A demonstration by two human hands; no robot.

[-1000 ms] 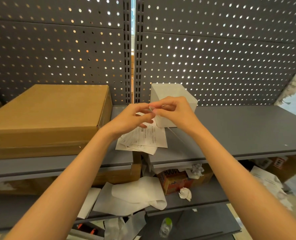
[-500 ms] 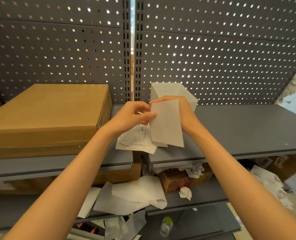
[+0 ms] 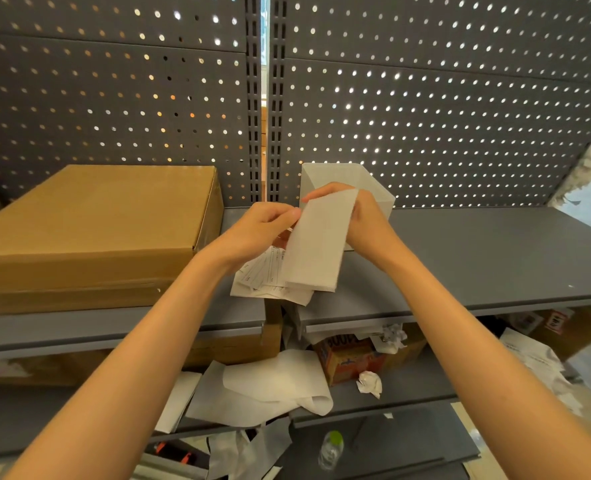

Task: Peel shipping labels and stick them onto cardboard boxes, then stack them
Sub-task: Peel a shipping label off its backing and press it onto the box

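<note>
A blank white label sheet [image 3: 316,242] hangs upright between my hands above the grey shelf. My right hand [image 3: 365,221] pinches its top right edge. My left hand [image 3: 259,230] pinches its top left corner, thumb and forefinger closed on it. Under my hands lies a loose pile of printed shipping labels [image 3: 266,277] on the shelf. A large brown cardboard box [image 3: 89,220] sits on the shelf to the left, its top bare, on another flat box beneath it.
A white plastic bin [image 3: 335,176] stands behind my hands against the pegboard wall [image 3: 425,98]. The grey shelf [image 3: 494,251] extends right. Lower shelves hold peeled backing paper [image 3: 266,386], crumpled scraps, an orange carton [image 3: 349,358] and a bottle [image 3: 330,448].
A second ago both hands pinched together at a small edge; since then the white sheet has come up and unfolded between them, hanging down over the label pile.
</note>
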